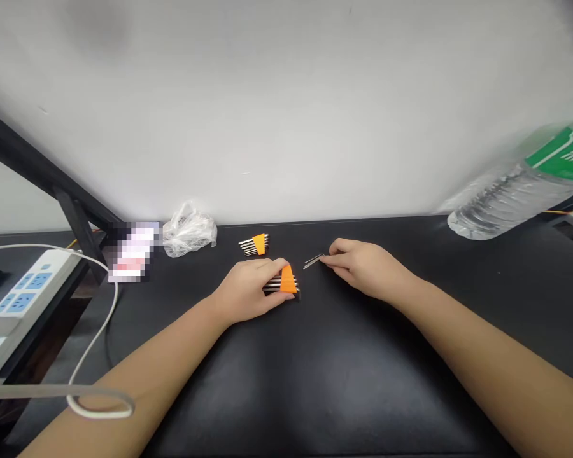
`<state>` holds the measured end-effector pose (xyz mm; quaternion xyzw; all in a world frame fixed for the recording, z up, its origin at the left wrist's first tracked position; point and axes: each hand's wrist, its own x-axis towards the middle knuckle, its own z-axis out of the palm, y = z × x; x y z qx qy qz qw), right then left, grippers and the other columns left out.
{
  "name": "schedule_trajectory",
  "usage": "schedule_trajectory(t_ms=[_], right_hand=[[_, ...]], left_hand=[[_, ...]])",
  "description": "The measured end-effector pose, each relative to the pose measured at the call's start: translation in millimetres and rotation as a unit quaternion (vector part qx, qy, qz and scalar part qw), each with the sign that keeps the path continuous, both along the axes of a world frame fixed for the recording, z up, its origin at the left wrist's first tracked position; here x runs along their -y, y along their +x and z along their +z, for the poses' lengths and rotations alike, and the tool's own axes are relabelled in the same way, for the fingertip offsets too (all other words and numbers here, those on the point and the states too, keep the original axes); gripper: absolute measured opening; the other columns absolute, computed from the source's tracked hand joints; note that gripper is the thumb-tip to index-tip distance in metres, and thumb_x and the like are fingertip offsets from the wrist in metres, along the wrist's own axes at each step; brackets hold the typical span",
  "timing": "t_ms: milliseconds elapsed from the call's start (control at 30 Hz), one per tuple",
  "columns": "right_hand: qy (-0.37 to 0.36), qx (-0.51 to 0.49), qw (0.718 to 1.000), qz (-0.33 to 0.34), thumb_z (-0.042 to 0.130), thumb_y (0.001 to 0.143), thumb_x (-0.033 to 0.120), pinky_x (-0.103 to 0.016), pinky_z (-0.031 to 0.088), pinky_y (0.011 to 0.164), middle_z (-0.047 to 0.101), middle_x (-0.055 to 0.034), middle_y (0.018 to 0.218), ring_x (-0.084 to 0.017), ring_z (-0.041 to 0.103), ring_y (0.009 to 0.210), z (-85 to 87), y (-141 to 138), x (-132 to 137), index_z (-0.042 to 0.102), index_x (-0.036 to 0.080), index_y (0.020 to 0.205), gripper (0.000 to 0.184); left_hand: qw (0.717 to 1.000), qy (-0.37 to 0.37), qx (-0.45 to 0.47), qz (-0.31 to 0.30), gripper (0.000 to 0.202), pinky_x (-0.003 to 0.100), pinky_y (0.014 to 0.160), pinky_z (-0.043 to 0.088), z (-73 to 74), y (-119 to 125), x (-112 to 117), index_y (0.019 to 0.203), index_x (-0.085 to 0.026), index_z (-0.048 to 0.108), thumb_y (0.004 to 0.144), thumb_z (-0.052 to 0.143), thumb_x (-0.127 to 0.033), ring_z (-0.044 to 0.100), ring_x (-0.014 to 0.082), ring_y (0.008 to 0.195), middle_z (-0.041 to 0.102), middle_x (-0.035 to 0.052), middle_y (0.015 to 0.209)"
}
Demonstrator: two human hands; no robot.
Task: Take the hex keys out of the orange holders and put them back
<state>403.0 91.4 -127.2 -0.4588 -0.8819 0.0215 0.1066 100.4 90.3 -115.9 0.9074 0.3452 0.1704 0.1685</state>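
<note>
My left hand point(248, 289) is closed around an orange holder point(288, 280) with several metal hex keys in it, low over the black table. Thumb and fingers grip it from the left side, hiding part of the keys. To the right, my right hand point(363, 267) pinches a few thin, bent hex keys point(312, 261) by their short ends. Their long ends point left toward the holder, with a gap between. Behind my left hand, a second orange holder point(259, 245) with several hex keys lies on the table.
A crumpled clear plastic bag point(190, 230) lies by the wall, beside a blurred-out item point(134, 251). At left are a white power strip point(26, 289) and a looping white cable point(93, 346). A large water bottle point(516, 187) with a green label stands at right on the black table point(305, 394).
</note>
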Motion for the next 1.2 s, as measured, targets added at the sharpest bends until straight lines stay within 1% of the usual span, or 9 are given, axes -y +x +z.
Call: schedule_trajectory(t_ms=[133,267,667,767,900,1000,1067,1133,1200], right_hand=[[0.027,0.046,0.999,0.012,0.048,0.103,0.026,-0.029,0.045,0.066,0.069,-0.0061,0.107,-0.016,0.064,0.078,8.2,-5.3,5.8,0.078,0.026,0.109,0.031],[0.042,0.056,0.997,0.015,0.048,0.103,0.026,-0.029,0.043,0.067,0.069,-0.007,0.103,-0.016,0.062,0.077,13.0,-10.1,10.2,0.078,0.025,0.107,0.031],[0.02,0.038,0.999,0.012,0.047,0.103,0.027,-0.028,0.041,0.065,0.066,-0.006,0.1,-0.014,0.06,0.073,9.7,-11.1,10.4,0.076,0.025,0.11,0.03],[0.019,0.038,0.999,0.017,0.048,0.103,0.025,-0.028,0.04,0.064,0.066,-0.0061,0.097,-0.015,0.059,0.071,10.8,-12.7,10.4,0.077,0.024,0.105,0.029],[0.017,0.058,0.998,0.02,0.049,0.1,0.021,-0.029,0.039,0.064,0.064,-0.0062,0.093,-0.014,0.055,0.067,12.3,-15.3,11.0,0.073,0.022,0.089,0.027],[-0.003,0.072,0.997,0.008,0.053,0.095,0.018,-0.03,0.038,0.062,0.062,-0.0059,0.087,-0.014,0.053,0.063,14.5,-18.3,14.0,0.066,0.019,0.08,0.02],[-0.042,0.065,0.997,0.005,0.058,0.089,0.016,-0.029,0.036,0.058,0.061,-0.0047,0.084,-0.014,0.052,0.06,16.6,-20.7,17.5,0.062,0.02,0.076,0.014],[-0.079,0.052,0.995,0.013,0.06,0.084,0.013,-0.028,0.034,0.055,0.062,-0.0035,0.082,-0.013,0.053,0.06,18.7,-23.3,21.0,0.058,0.02,0.074,0.012],[-0.092,0.033,0.995,0.018,0.059,0.081,0.011,-0.028,0.033,0.055,0.062,-0.0025,0.08,-0.013,0.053,0.061,20.3,-26.1,23.5,0.056,0.021,0.073,0.013]], left_hand=[[1.0,-0.001,-0.005,-0.001,0.04,0.028,0.073,0.045,-0.3,0.3,-0.1,0.118,-0.023,0.057,0.093,0.064,-0.053,0.058,0.0172,0.077,0.061,0.0006,0.085],[1.0,-0.002,-0.013,0.001,0.041,0.028,0.072,0.045,0.0,0.3,0.0,0.118,-0.022,0.057,0.093,0.064,-0.054,0.057,0.0172,0.077,0.06,0.0006,0.084],[1.0,0.008,-0.005,-0.008,0.041,0.027,0.071,0.045,0.7,0.8,-0.1,0.117,-0.022,0.057,0.093,0.062,-0.055,0.058,0.0169,0.076,0.059,0.0004,0.083],[1.0,0.007,-0.007,-0.006,0.041,0.027,0.071,0.045,0.9,1.1,-0.2,0.117,-0.022,0.057,0.093,0.063,-0.055,0.057,0.0169,0.076,0.059,0.0003,0.082],[1.0,0.003,-0.006,-0.006,0.04,0.027,0.071,0.045,0.8,1.4,-0.2,0.115,-0.023,0.057,0.093,0.063,-0.055,0.057,0.0169,0.075,0.059,0.0001,0.082],[1.0,0.007,-0.001,-0.008,0.04,0.028,0.071,0.046,0.5,1.4,-0.2,0.116,-0.023,0.056,0.093,0.063,-0.055,0.057,0.017,0.075,0.059,0.0003,0.082],[1.0,0.006,0.001,-0.009,0.041,0.028,0.071,0.046,0.3,1.2,-0.2,0.117,-0.023,0.056,0.093,0.063,-0.054,0.058,0.0171,0.075,0.06,0.0004,0.083],[1.0,0.003,0.006,-0.01,0.042,0.028,0.072,0.046,0.4,1.0,0.0,0.119,-0.022,0.056,0.093,0.064,-0.054,0.058,0.0172,0.076,0.061,0.0009,0.085],[1.0,0.001,0.01,-0.012,0.042,0.028,0.073,0.046,0.9,1.1,0.6,0.119,-0.022,0.057,0.092,0.064,-0.054,0.059,0.0173,0.078,0.062,0.0013,0.086]])
